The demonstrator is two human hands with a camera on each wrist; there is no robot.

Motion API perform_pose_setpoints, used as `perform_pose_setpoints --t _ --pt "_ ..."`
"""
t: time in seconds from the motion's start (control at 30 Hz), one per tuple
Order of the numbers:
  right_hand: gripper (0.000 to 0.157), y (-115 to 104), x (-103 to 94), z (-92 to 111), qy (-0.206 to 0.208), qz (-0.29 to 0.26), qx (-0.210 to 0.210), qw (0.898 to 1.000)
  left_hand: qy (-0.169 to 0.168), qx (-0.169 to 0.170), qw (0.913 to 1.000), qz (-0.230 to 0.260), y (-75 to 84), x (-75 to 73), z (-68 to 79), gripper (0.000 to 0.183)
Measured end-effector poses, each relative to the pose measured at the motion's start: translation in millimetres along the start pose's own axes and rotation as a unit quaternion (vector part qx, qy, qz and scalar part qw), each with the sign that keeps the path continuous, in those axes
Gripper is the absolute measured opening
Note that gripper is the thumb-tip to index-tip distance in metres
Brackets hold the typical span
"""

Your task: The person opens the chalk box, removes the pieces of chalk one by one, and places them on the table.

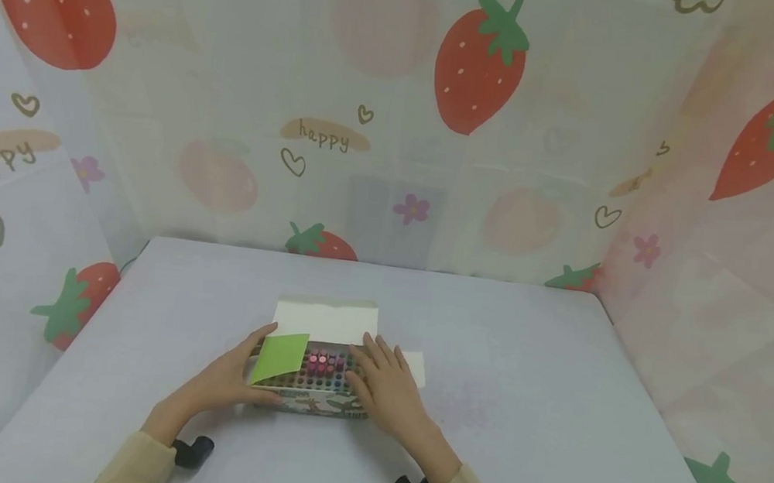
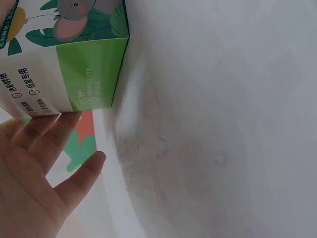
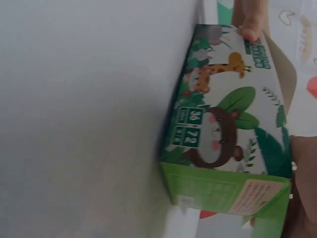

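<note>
Wht tbl [image 1: 522, 363] w/ pale strawberry-print sheeting [image 1: 258, 50] behind & both sides; light soft, dim

Open box [image 1: 312, 403] of coloured sticks [image 1: 323, 360]

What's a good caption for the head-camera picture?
Left hand holds an open box of colourful sticks; right hand lies over its right end.

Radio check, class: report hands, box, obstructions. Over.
Left hand grips box. Right hand over right end. Box open, coloured tips showing. Green flap overhangs left part.
</note>
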State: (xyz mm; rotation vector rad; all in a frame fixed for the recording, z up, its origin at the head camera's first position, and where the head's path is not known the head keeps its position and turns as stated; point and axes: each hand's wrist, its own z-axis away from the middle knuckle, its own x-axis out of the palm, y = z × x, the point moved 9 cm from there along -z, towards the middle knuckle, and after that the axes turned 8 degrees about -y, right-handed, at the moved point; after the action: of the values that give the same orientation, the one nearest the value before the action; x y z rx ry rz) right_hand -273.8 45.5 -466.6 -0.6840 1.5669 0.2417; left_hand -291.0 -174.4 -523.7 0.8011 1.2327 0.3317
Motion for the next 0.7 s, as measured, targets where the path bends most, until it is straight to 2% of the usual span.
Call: perform_pose_setpoints --t 0.1,0.23,0.47,0.57,0.7 --pt "0.048 3.5 2.7 1.0 0.003 -0.021 -0.008 1.0 0.004 0.005 1.0 0.0 2.0 -0.8 -0.8 0.121" --pt "0.049 5.4 4.7 2.3 0.014 -0.044 -0.022 0.999 0.018 0.032 0.9993 -0.009 7.9 -3.1 -0.3 0.122" --pt "0.048 4.9 6.6 4.6 0.037 -0.057 -0.033 0.997 0.062 0.079 0.9933 -0.057 19.9 -9.4 3.0 0.121" --pt "0.047 4.8 5.6 4.5 0.052 -0.052 -0.038 0.997 0.099 0.111 0.9841 -0.096 34.6 -15.6 3.8 0.114" --pt "0.046 5.1 3.7 5.2 0.058 -0.05 -0.042 0.996 0.151 0.174 0.9591 -0.164 70.2 -18.9 7.9 0.096"
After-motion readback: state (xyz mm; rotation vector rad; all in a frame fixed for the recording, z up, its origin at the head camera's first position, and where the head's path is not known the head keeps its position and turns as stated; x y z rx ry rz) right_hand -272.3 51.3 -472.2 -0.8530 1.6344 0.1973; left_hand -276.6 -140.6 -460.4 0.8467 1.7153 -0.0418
